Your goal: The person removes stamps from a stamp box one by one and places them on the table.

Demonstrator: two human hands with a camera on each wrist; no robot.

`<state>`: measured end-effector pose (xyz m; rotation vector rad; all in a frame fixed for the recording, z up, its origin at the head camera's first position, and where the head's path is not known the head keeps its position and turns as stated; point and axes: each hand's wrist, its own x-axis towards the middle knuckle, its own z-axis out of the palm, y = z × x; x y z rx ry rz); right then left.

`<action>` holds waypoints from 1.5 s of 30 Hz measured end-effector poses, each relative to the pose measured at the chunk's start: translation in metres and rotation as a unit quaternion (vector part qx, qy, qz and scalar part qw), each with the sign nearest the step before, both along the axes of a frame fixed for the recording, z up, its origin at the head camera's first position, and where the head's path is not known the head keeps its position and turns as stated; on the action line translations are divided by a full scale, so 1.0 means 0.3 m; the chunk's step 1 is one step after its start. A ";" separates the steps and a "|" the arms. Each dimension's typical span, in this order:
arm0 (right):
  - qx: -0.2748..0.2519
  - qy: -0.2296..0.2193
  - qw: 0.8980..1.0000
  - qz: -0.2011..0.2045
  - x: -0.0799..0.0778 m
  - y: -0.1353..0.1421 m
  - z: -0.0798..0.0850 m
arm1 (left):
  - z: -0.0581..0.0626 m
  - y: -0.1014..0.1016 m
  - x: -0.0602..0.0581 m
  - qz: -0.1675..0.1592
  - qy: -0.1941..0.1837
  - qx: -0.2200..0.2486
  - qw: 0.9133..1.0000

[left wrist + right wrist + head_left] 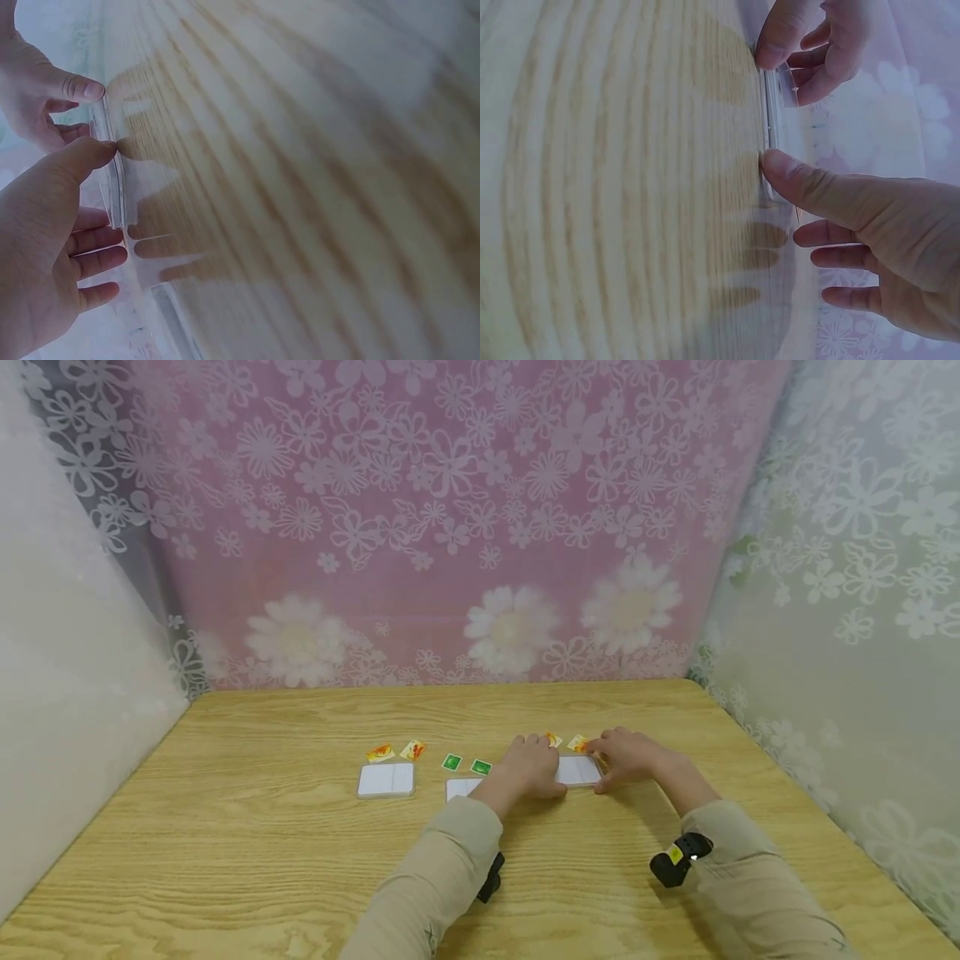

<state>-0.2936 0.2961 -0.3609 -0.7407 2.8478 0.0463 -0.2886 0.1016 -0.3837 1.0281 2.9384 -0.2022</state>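
Observation:
A flat clear plastic case (577,770) with a white inside lies at the right of the group, between both hands. My left hand (528,764) grips its left end; in the left wrist view the thumb of that left hand (41,225) presses the near edge, with the fingers beyond. My right hand (630,756) spans the case's right end, its thumb at the near corner and its fingers at the far side. In the right wrist view, the right thumb touches the near edge of the case (771,120). Behind it lies a small orange-and-white card (577,743), partly beside the right fingertips.
A second white case (459,790) is partly covered by the left forearm, with two green cards (452,762) behind it. Farther left lies another white case (386,780) below two orange-yellow cards (380,752). Flowered curtains (450,527) enclose the wooden table (262,860).

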 end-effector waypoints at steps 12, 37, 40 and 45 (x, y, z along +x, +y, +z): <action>0.005 -0.010 1.000 -0.019 0.008 -0.009 0.012 | -0.011 0.001 -0.009 0.005 -0.011 0.005 1.000; 0.017 0.030 0.999 -0.024 0.052 -0.018 0.000 | -0.019 -0.007 0.006 -0.004 0.020 -0.037 0.999; 0.012 0.038 0.999 -0.029 0.046 -0.016 -0.008 | -0.015 -0.012 0.008 -0.004 0.018 -0.025 1.000; 0.004 0.061 0.998 -0.035 0.033 -0.019 -0.013 | 0.008 -0.023 0.004 -0.005 0.030 -0.020 0.999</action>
